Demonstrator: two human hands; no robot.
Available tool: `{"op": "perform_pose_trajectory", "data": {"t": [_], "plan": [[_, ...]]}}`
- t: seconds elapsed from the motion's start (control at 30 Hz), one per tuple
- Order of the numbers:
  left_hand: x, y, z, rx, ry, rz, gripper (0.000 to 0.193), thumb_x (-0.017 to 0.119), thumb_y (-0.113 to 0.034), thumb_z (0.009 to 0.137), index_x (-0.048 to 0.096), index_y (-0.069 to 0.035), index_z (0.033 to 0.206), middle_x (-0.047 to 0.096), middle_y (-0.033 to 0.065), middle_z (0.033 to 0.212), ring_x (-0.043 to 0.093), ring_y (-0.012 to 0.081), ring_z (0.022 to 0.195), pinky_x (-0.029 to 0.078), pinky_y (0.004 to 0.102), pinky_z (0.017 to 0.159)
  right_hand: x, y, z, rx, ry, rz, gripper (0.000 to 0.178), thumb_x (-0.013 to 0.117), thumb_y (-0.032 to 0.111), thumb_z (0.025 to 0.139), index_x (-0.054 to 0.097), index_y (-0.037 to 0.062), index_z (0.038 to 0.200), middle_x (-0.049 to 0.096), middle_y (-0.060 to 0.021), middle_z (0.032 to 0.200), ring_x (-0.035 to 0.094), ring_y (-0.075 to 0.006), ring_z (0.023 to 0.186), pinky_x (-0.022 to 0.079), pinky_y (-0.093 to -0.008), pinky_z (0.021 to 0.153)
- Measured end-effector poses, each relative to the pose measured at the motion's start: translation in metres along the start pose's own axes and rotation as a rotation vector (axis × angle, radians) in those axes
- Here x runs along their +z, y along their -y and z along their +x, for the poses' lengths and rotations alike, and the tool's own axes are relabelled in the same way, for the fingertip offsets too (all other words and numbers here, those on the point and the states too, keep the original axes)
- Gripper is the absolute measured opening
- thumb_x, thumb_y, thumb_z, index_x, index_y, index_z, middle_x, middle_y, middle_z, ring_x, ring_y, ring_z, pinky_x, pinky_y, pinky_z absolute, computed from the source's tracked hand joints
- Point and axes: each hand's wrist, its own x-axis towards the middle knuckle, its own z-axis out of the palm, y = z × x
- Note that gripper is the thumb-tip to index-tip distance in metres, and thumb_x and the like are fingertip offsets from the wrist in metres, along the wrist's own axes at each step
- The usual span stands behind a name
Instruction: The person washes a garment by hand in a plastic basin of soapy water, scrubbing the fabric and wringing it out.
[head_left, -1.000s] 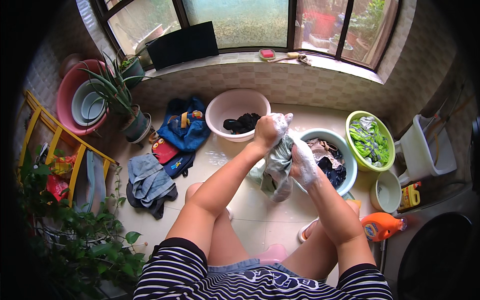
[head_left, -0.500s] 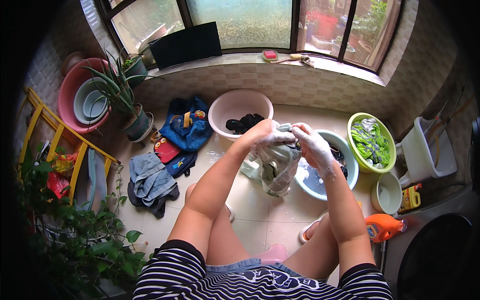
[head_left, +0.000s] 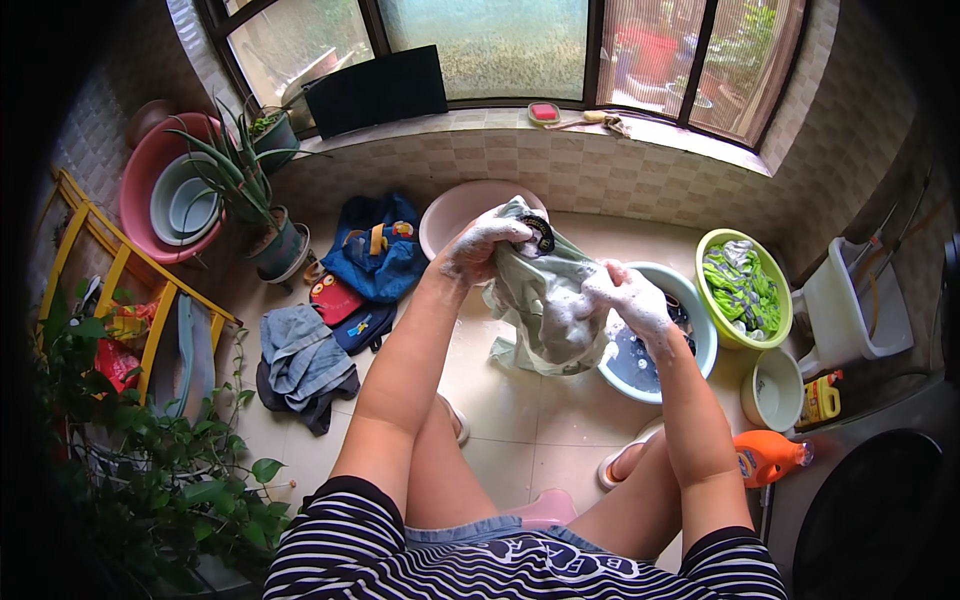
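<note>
A wet, soapy pale grey-green garment point(head_left: 556, 305) with a dark round patch near its top hangs stretched between my hands, above the floor. My left hand point(head_left: 482, 245), covered in suds, is closed on its upper left part beside the patch. The right side of the cloth is gripped by my right hand point(head_left: 634, 302), which is foamy too. Just under that hand stands a light blue basin point(head_left: 708, 335) with soapy water and dark cloth in it. Behind my left hand is a pink basin point(head_left: 440, 215), its contents mostly hidden by the garment and hand.
At right, a yellow-green basin point(head_left: 786, 315) holds a bright green garment. Near it are a small pale bowl point(head_left: 760, 395), an orange detergent bottle point(head_left: 768, 458) and a yellow bottle point(head_left: 822, 398). Jeans point(head_left: 305, 350) and a blue bag point(head_left: 375, 260) lie left. Potted plants and a yellow rack point(head_left: 125, 265) stand farther left.
My hands have moved apart, the left one to the left and slightly down. The garment, bunched before, is now spread wider, and its dark round patch shows.
</note>
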Motion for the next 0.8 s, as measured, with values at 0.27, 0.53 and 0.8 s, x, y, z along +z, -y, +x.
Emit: {"op": "perform_pose_trajectory", "data": {"t": [0.27,0.53,0.8], "plan": [[-0.005,0.039,0.028,0.422,-0.377,0.189,0.026,0.053,0.007,0.072,0.044,-0.004,0.094,0.053,0.0036,0.083,0.054,0.0122,0.077,0.047,0.0250,0.069,0.039,-0.014,0.016,-0.179,-0.156,0.848,0.011,0.046,0.009,0.086,0.049,0.0020,0.093,0.055,-0.0100,0.089,0.055,-0.0157,0.085,0.047,-0.0272,0.076],[0.072,0.115,0.011,0.981,-0.136,1.424,0.022,0.069,-0.032,0.068,0.063,-0.011,0.066,0.060,0.0123,0.067,0.060,0.0244,0.061,0.049,0.0316,0.059,0.014,-0.077,0.023,0.012,0.246,1.113,0.020,0.042,0.030,0.089,0.052,0.0137,0.082,0.050,-0.0001,0.077,0.051,-0.0126,0.071,0.045,-0.0229,0.061],[0.061,0.114,0.026,1.040,-0.182,1.296,0.012,0.061,-0.024,0.067,0.061,-0.013,0.064,0.054,0.0119,0.057,0.056,0.0266,0.053,0.047,0.0348,0.050,0.030,-0.050,0.005,0.056,0.091,1.001,0.025,0.038,0.027,0.092,0.052,0.0089,0.100,0.053,-0.0025,0.091,0.051,-0.0114,0.083,0.045,-0.0244,0.071]]}}
